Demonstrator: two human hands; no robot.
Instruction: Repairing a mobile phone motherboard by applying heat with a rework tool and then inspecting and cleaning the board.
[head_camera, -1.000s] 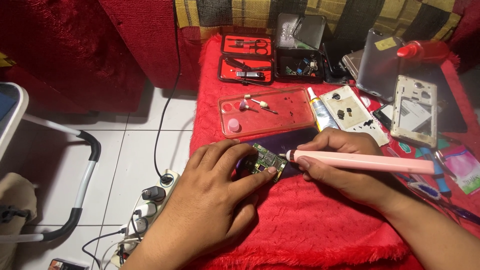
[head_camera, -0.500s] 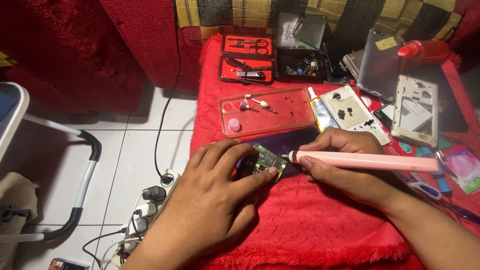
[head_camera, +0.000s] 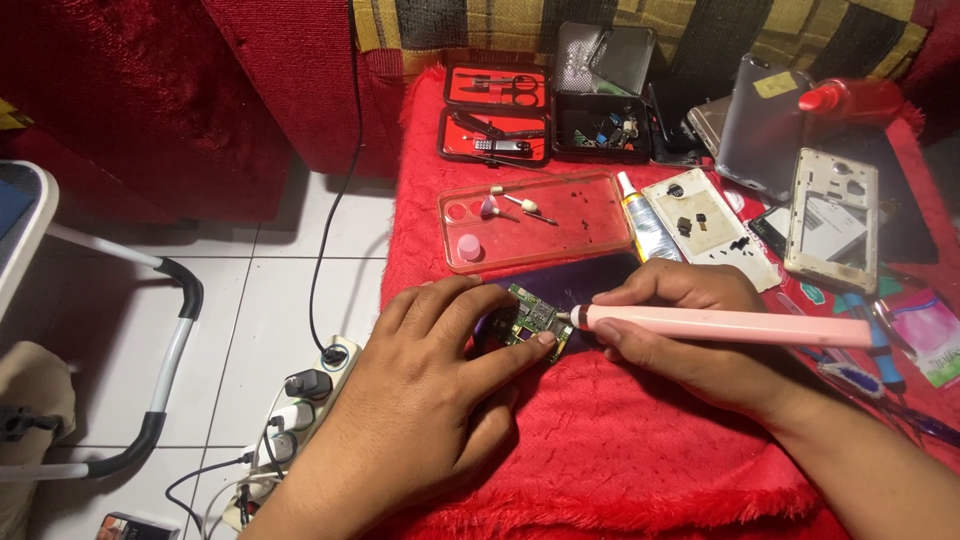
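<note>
With my left fingers (head_camera: 520, 348) pinning the circuit board (head_camera: 537, 325) and right fingers (head_camera: 650, 298) clamped on the pink rotary tool (head_camera: 720, 326), its tip beside my fingertips risks skidding and gouging components.

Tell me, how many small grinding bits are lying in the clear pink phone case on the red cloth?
3, all in the clear pink phone case: a squat pink bit at its left end, a pale bit near the top edge, and a slim white-tipped bit beside it. Others may be hidden elsewhere.

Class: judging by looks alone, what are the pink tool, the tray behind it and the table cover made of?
Pink tool: probably plastic, smooth matt barrel. Tray: clear, reddish, glossy, likely soft plastic or silicone. Cover: red fabric, fuzzy pile with a frayed edge.
</note>
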